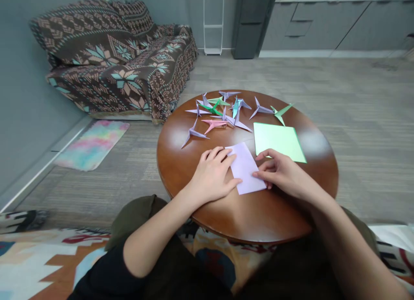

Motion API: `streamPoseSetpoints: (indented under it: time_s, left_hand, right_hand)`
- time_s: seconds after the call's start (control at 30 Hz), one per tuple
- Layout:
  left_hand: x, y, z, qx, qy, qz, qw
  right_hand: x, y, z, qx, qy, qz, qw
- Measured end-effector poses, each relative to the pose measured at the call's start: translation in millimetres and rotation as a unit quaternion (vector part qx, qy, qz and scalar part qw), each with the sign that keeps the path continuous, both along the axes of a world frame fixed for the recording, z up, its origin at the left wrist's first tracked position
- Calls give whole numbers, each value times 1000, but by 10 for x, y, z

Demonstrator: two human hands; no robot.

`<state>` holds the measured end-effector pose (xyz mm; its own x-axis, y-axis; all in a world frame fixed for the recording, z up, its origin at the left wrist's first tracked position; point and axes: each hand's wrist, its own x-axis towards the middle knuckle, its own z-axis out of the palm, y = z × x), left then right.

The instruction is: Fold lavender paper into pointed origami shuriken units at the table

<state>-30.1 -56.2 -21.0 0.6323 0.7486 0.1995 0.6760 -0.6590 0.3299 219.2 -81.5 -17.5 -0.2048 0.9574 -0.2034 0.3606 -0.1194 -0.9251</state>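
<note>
A folded sheet of lilac paper (pixel 247 172) lies on the round brown table (pixel 239 220) in front of me. My left hand (pixel 215 172) rests flat, fingers spread, with its fingertips and thumb on the paper's left side. At the paper's right edge, my right hand (pixel 274 170) pinches it between thumb and fingers; some of these fingers are partly hidden behind the thumb. Just beyond my right hand is a stack of light green paper sheets (pixel 280 140). Several folded paper cranes (pixel 237 121) in lilac, green, pink and blue stand at the table's far side.
A sofa (pixel 129 71) under a patterned cover stands at the back left, with a pastel mat (pixel 93 144) on the floor before it. Grey cabinets (pixel 317 26) line the far wall. My knees are close beneath the table's near edge.
</note>
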Motion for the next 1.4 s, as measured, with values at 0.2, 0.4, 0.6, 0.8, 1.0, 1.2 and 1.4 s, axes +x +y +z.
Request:
streamPoseSetpoints:
  time_s: [0.2, 0.4, 0.6, 0.8, 1.0, 1.2, 1.4]
  left_hand:
    - [5, -4, 10, -3, 0, 3, 1000]
    - [5, -2, 11, -3, 5, 3, 1000]
    - [-7, 12, 19, -4, 18, -2, 1000]
    - [-17, 17, 22, -7, 26, -1, 1000]
    - [-27, 32, 12, -13, 29, -2, 999]
    - [-55, 76, 10, -23, 32, -9, 999]
    - [-53, 72, 7, -11, 32, -12, 999]
  right_hand:
    - [-2, -1, -5, 5, -9, 3, 1000]
    - [-7, -8, -23, 8, -9, 16, 1000]
    - [-23, -23, 6, 64, -77, 27, 995]
    - [-13, 1, -6, 295, -196, 52, 934]
    - [15, -9, -39, 272, -219, 142, 926]
    - [55, -46, -78, 264, -249, 169, 917]
    - [29, -70, -110, 279, -294, 166, 899]
